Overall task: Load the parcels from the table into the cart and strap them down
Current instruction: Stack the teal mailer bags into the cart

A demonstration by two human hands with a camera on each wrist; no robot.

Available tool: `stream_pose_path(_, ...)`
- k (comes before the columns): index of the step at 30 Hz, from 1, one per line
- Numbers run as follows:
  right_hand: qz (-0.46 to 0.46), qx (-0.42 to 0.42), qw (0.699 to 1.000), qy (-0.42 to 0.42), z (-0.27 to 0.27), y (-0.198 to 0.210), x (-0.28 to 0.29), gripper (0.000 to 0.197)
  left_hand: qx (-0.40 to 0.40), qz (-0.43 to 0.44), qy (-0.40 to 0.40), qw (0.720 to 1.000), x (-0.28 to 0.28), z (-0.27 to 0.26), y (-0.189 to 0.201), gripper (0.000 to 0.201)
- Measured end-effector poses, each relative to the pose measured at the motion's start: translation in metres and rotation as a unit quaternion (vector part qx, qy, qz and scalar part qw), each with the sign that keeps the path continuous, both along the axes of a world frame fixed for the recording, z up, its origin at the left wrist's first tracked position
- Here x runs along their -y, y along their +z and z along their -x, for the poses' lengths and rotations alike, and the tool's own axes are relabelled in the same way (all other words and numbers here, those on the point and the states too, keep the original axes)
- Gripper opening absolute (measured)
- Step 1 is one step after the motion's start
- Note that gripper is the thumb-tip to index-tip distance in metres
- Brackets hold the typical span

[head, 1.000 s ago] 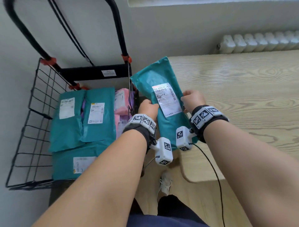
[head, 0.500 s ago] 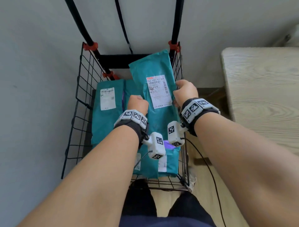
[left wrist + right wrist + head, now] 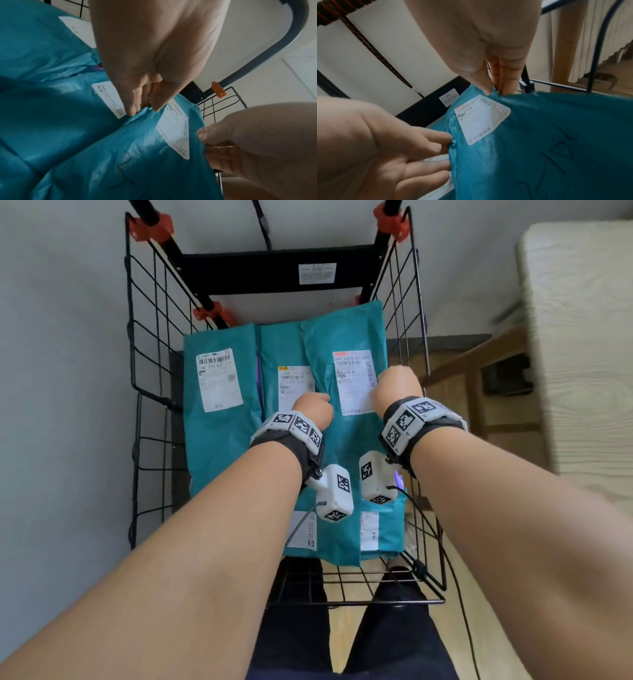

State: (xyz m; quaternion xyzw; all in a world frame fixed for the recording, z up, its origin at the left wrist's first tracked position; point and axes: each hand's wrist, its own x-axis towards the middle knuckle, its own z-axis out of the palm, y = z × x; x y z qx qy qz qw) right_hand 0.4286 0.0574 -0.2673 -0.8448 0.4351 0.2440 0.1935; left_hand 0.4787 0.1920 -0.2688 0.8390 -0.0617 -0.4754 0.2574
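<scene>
Both hands pinch the teal parcel by its side edges: left hand on left edge, right hand on right. Parcel sits inside wire cart, atop other teal parcels.

A plain grey wall spans the far and left sides. Light wood-plank floor lies near right. A light wood-grain counter stands at right, with pale curtains beyond.
</scene>
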Motion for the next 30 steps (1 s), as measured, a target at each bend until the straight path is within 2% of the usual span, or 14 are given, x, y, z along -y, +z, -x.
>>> stream_pose_path(3, -0.001, -0.011, 1.000, -0.001, 0.006, -0.002, -0.004, 0.032, 0.027, -0.002, -0.047, 0.999, -0.005, 0.003, -0.005, 0.041)
stream_pose_path(7, -0.014, 0.000, 1.000, -0.013, 0.008, 0.006, -0.008, 0.033, 0.037, -0.005, -0.029, 0.999, -0.016, 0.000, 0.001, 0.052)
stream_pose_path(13, -0.042, 0.068, 0.996, -0.024, 0.015, 0.039, -0.012, 0.037, 0.078, 0.021, -0.005, 0.997, -0.018, -0.002, 0.037, 0.052)
stream_pose_path(17, -0.039, 0.131, 0.990, -0.018, 0.030, 0.071, -0.011, 0.031, 0.123, 0.053, 0.001, 0.991, -0.008, 0.006, 0.066, 0.047)
stream_pose_path(23, -0.013, 0.207, 0.977, -0.056, 0.077, 0.115, 0.011, 0.031, 0.162, 0.102, 0.007, 0.981, 0.023, 0.038, 0.116, 0.045)
stream_pose_path(28, -0.001, 0.232, 0.969, -0.079, 0.140, 0.151, 0.042, 0.038, 0.214, 0.110, -0.057, 0.969, 0.055, 0.081, 0.162, 0.033)
stream_pose_path(30, -0.009, 0.253, 0.962, -0.104, 0.169, 0.162, 0.055, 0.039, 0.223, 0.115, -0.057, 0.966, 0.071, 0.106, 0.178, 0.032)
